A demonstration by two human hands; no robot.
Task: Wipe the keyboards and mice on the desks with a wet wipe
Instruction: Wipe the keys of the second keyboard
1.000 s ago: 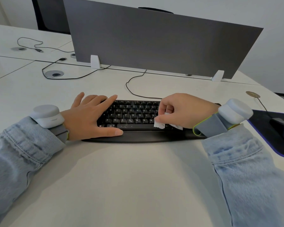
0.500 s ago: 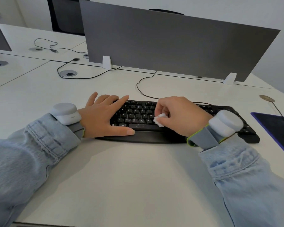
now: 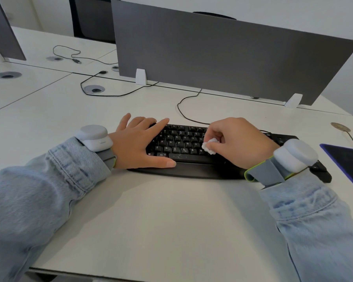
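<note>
Now the right hand (image 3: 238, 142) pinches a balled wet wipe (image 3: 209, 147) against the black keyboard (image 3: 183, 147). Left hand (image 3: 139, 143) lies flat, fingers spread, on its left end.

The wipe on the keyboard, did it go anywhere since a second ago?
A little. The right hand slid the wet wipe up from the bottom row onto the middle letter keys, bunching it smaller. It never let go. The left hand stayed flat on the keyboard, holding it steady. The camera also swung left.
</note>
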